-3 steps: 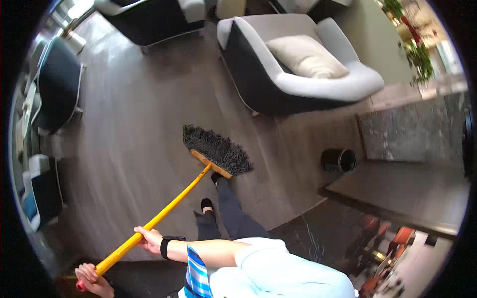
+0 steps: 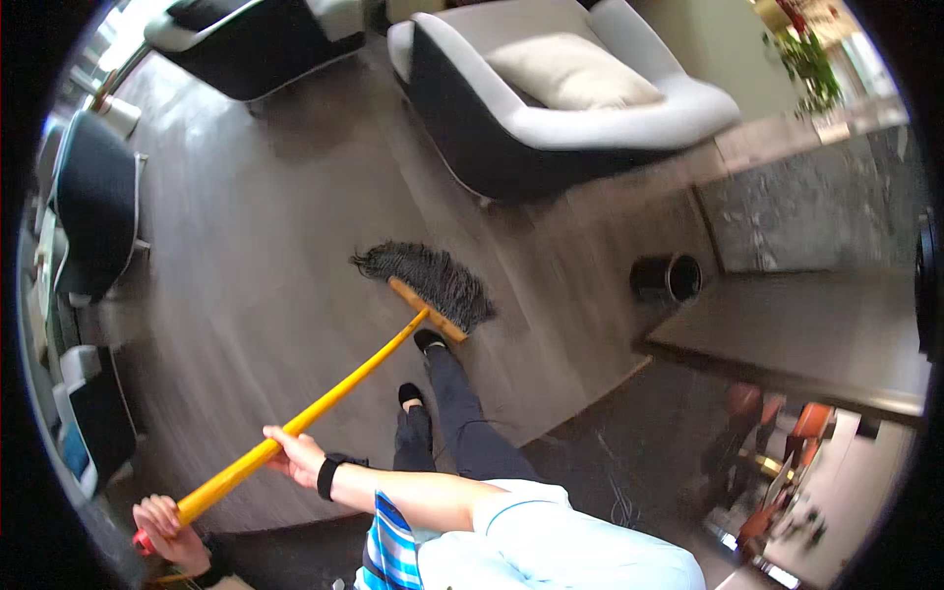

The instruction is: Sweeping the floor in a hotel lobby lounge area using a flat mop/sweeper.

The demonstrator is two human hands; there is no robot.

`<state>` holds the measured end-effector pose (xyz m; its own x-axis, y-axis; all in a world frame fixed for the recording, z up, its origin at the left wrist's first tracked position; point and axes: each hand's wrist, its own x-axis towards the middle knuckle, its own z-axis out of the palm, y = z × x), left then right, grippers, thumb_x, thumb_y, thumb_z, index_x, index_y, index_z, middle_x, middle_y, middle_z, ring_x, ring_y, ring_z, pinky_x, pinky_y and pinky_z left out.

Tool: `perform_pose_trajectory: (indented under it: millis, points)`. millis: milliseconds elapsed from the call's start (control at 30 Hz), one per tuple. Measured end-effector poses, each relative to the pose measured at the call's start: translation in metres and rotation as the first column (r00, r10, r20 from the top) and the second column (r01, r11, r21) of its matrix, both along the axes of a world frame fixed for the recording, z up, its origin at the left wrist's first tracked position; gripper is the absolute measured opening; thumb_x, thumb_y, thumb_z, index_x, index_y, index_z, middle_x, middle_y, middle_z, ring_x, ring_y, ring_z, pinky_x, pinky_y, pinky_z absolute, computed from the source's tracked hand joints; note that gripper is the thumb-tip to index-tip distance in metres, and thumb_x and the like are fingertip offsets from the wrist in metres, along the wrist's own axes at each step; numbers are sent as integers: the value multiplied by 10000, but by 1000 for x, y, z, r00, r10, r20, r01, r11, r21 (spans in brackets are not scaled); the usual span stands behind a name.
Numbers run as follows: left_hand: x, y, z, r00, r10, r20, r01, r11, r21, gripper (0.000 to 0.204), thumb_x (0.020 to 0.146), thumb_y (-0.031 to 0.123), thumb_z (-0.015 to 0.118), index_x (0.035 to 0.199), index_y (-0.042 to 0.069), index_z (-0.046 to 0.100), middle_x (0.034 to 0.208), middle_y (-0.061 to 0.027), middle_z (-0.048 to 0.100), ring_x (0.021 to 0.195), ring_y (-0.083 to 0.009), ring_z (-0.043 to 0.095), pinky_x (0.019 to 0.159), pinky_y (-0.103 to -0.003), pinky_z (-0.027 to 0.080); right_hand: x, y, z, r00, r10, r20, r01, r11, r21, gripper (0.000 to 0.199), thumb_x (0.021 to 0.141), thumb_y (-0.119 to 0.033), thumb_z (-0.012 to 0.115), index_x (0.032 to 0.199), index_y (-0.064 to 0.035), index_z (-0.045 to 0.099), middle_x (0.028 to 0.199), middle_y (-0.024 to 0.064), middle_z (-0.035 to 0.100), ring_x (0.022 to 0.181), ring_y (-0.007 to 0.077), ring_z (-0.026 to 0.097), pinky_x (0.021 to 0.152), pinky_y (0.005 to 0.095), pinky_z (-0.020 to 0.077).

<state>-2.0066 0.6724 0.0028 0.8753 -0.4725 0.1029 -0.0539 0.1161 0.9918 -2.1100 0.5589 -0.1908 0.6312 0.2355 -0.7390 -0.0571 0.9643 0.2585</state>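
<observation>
Handling the long-poled mop (image 2: 369, 361) means managing two dissimilar sections. The smooth yellow pole (image 2: 232, 474), capped in red at its upper end, is probably stiff and fairly light. The tan wooden crossbar (image 2: 447, 324) looks rigid. The thick dark-grey yarn fringe (image 2: 428, 280) should be soft and limp, dragging on contact and weighing more if damp; dampness cannot be told. No part appears fragile.

Location: the fringe lies spread on the grey-brown plank floor (image 2: 256, 246), near the centre of view. The crossbar sits just beside the forward black shoe (image 2: 427, 339).

Hold: take the upper pole at two spaced points; a single loose grip may let the smooth surface turn or slip.

Left hand (image 2: 167, 531): closed, fingers curled around the pole just beside the red cap, at lower left.

Right hand (image 2: 297, 459): closed around the pole farther down; some fingers are hidden.

Right forearm (image 2: 423, 498): extended leftward across the body, black band (image 2: 328, 476) at the wrist. The pole slants from the left hand up to the crossbar.
</observation>
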Motion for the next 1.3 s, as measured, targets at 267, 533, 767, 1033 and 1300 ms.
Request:
perform_pose_trajectory:
  millis: [267, 533, 767, 1033, 1300]
  points:
    - [-52, -156, -35, 962, -214, -167, 216, 976, -9, 282, 804, 196, 488, 594, 120, 316, 517, 18, 326, 515, -93, 367, 628, -264, 365, -73, -133, -22, 972, -207, -107, 191, 971, -142, 210, 750, -229, 560, 850, -61, 483, 830, 96, 588, 810, 183, 580, 666, 269, 471]
    - [-243, -239, -56, 512, -404, -758, 647, 762, 31, 458, 786, 310, 511, 1092, -20, 426, 1028, -125, 499, 865, -214, 518, 845, -321, 368, -292, -236, -109, 832, -308, -462, 104, 903, -416, 179, 723, -189, 518, 787, -30, 467, 645, 74, 550, 577, 194, 592, 402, 259, 420]
    - [-343, -340, 3, 610, -513, -604, 757, 151, 636, 341, 737, 61, 601, 1048, -38, 501, 782, -27, 556, 658, -59, 467, 564, -175, 391, -400, -321, -130, 732, -666, -144, 634, 743, -216, 132, 730, -161, 500, 762, -40, 458, 683, 101, 548, 656, 205, 576, 481, 315, 460]
    - [-298, -350, 59, 721, -610, -327, 554, 225, 801, 252, 749, -22, 521, 999, -42, 540, 849, -26, 573, 731, -78, 494, 634, -180, 397, -345, -389, -79, 795, -596, -112, 600, 800, 7, 106, 775, -83, 458, 689, -25, 439, 628, 105, 468, 623, 256, 508, 687, 386, 459]
    - [-276, -414, 124, 719, -607, -337, 530, 165, 832, 314, 768, -5, 515, 1082, -14, 496, 914, -26, 548, 739, -77, 488, 655, -172, 392, -324, -488, 1, 791, -603, 102, 609, 791, -50, 57, 787, -63, 459, 752, -24, 437, 669, 83, 478, 679, 221, 515, 730, 360, 459]
